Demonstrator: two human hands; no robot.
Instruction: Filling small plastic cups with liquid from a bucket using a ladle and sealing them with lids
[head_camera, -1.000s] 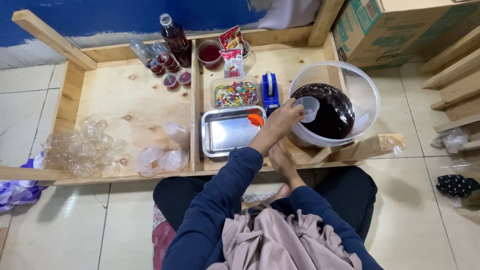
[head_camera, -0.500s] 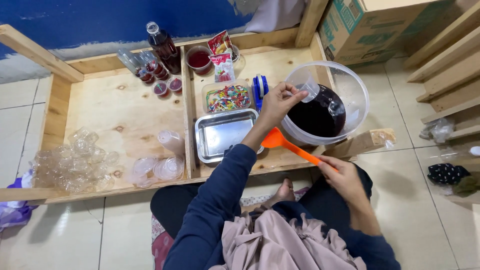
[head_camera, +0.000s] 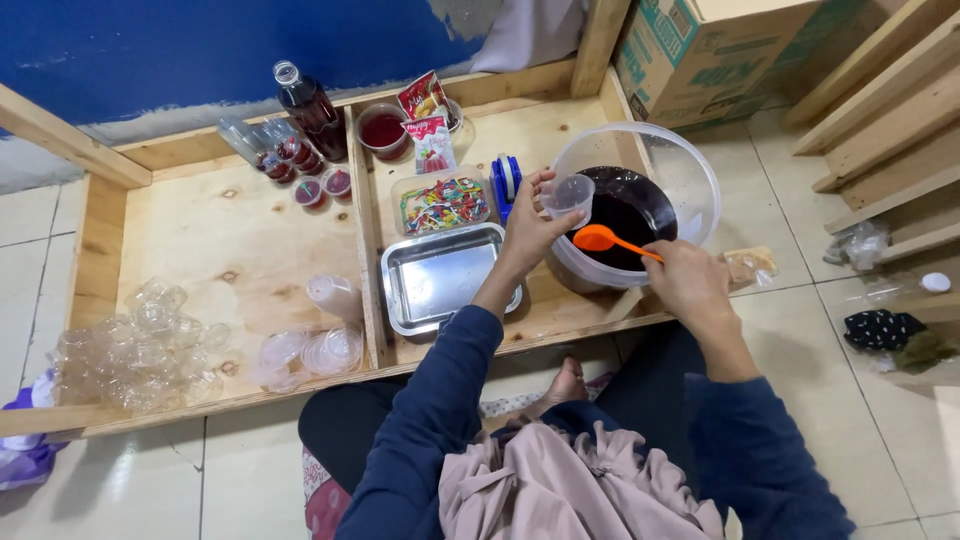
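Holding one small clear cup (head_camera: 570, 193) over the tub (head_camera: 690, 170) rim, left hand (head_camera: 527, 232); right hand (head_camera: 683, 280) grips one orange spoon (head_camera: 605, 238). One steel tray (head_camera: 440, 277) lies left, bare plywood (head_camera: 215, 240) beyond.

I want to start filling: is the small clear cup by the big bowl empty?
Empty, it seems: the small clear cup in the left hand shows no dark liquid.
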